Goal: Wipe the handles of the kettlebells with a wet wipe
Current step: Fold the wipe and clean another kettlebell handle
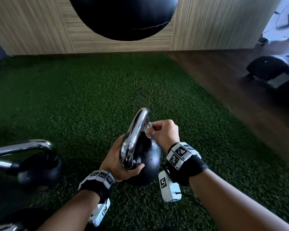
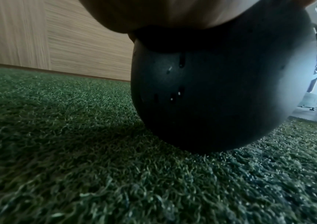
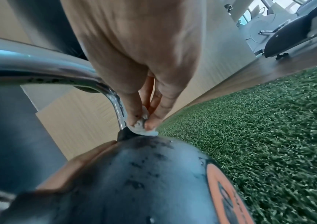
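Your left hand [image 1: 118,160] cups the near leg of the handle [image 1: 135,135] to steady the kettlebell [image 1: 146,161], tilted on the turf [image 1: 93,100] at 6 o'clock, so your right hand [image 1: 163,133] can pinch the wipe [image 1: 148,130] against the far leg.

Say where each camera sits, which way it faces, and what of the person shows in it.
Head: looks down at the kettlebell, left hand, right hand with the wipe.
Left wrist: low over the turf, facing the ball; palm above.
Right wrist: looks along fingers pinching the wipe at the handle.
All share the kettlebell.
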Demonstrator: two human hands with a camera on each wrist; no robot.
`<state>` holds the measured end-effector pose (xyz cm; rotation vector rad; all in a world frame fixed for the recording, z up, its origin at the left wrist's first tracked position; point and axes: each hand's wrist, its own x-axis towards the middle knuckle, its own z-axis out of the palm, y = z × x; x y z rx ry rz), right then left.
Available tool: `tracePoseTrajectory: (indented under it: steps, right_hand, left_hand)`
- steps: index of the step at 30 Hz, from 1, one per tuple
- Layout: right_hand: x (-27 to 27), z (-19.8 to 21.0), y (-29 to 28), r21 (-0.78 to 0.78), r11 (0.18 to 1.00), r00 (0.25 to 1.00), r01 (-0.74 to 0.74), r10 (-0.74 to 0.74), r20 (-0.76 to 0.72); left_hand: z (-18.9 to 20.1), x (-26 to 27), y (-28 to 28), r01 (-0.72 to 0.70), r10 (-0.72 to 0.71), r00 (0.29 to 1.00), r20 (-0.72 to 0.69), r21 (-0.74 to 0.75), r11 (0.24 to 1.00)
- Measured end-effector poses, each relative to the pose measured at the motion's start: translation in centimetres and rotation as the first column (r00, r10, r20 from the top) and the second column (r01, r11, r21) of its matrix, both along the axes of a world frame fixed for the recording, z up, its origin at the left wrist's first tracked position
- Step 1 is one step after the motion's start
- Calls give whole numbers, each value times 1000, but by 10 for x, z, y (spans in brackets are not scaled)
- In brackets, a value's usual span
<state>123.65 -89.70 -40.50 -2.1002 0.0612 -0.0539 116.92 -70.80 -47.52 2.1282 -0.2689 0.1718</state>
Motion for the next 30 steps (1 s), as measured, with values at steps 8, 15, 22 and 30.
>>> tracePoseTrajectory:
  steps: [8, 15, 22, 30]
  right_hand:
    - [0, 18, 0, 14, 1000, 949, 24, -28, 313]
    - [-13, 39, -3, -129, 991, 801, -35, 105, 590]
    - [-33, 49, -11, -262, 947, 710, -187, 315, 630]
    - [-86, 45, 1, -235, 910, 685, -341, 411, 602]
  left_hand:
    - [3, -1, -2, 17, -18, 999, 31, 38, 999]
    - [-11, 3, 3, -1, 1, 1000, 3, 34, 999]
    - [-21, 5, 5, -28, 28, 1000, 5, -3, 1000]
    - [-28, 5, 6, -43, 43, 999, -26, -34, 998]
